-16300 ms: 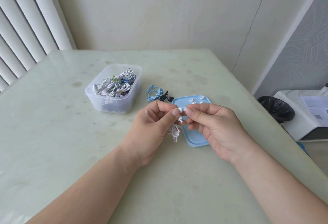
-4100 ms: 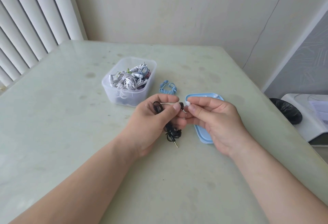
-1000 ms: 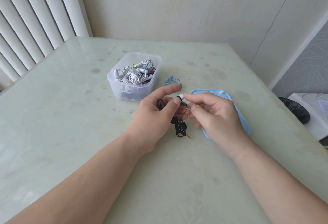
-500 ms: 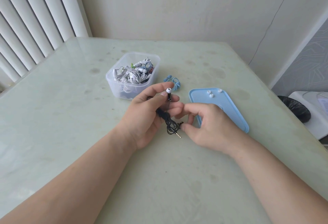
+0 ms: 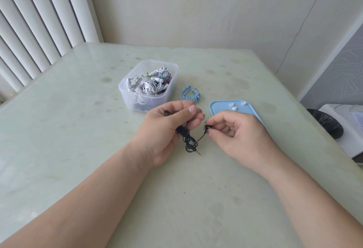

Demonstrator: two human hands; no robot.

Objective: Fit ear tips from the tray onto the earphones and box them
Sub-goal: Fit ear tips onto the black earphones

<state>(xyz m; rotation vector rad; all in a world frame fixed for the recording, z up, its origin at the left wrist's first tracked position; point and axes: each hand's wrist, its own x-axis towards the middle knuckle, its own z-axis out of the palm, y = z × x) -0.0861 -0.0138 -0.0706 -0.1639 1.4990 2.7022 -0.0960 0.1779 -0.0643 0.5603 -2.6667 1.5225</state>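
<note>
blue coiled earphones (image 5: 191,94) beside box (image 5: 125,93), black bin (image 5: 324,122)

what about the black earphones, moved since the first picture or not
Yes. The black earphones left their spot beside the blue coiled earphones and came nearer the person, now held between the left hand and right hand.

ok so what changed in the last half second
The right hand has taken hold of a black earbud and drawn it rightward from the cable bundle that the left hand still grips. The clear box, blue earphones and tray with three ear tips stayed put.
</note>
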